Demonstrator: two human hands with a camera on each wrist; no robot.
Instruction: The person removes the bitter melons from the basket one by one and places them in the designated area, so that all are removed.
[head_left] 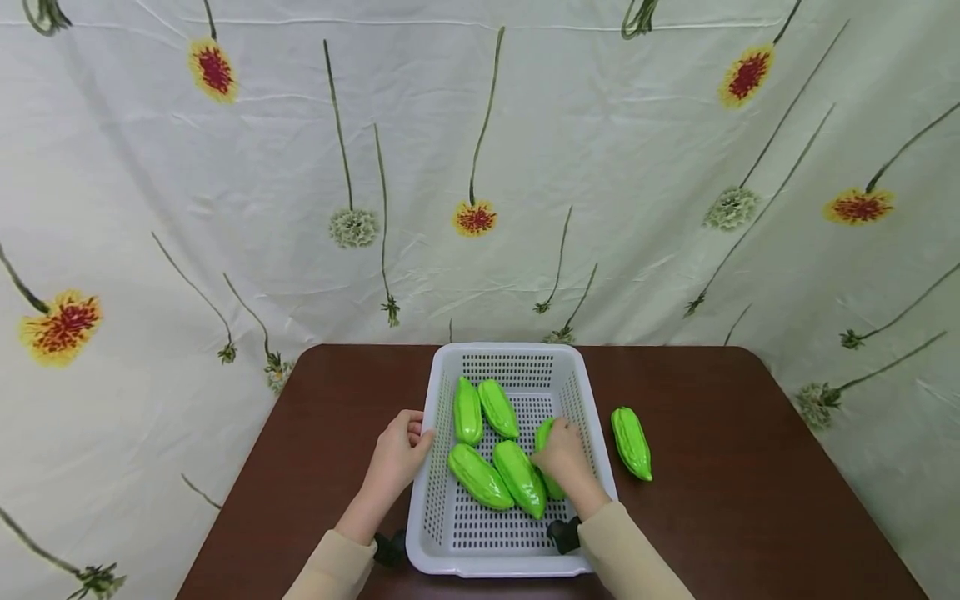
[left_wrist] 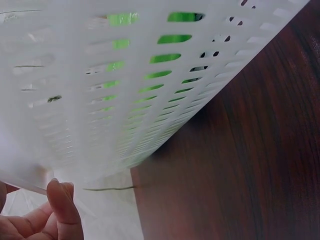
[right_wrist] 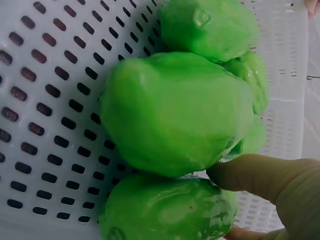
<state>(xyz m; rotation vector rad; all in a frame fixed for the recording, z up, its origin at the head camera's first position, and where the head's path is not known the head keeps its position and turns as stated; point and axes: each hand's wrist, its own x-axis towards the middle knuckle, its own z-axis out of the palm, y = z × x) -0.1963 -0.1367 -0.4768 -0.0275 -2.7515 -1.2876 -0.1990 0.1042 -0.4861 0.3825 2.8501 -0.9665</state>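
A pale grey plastic basket (head_left: 510,565) with slotted walls holds several glossy green bitter melons (head_left: 482,477). My left hand (head_left: 396,446) pinches the basket's left rim between thumb and fingers, and in the left wrist view its thumb (left_wrist: 64,207) lies at the rim's edge. Inside the basket on the right, my right hand (head_left: 564,454) grips another bitter melon (head_left: 543,433), partly hidden under the fingers. The right wrist view shows the thumb (right_wrist: 250,175) against that melon (right_wrist: 167,207), beside a larger-looking one (right_wrist: 175,112).
One more bitter melon (head_left: 632,443) lies on the dark brown table (head_left: 720,500), right of the basket. Behind the table hangs a white cloth (head_left: 420,275) with printed flowers. Black wrist devices (head_left: 564,535) sit below both hands, near the basket's front end.
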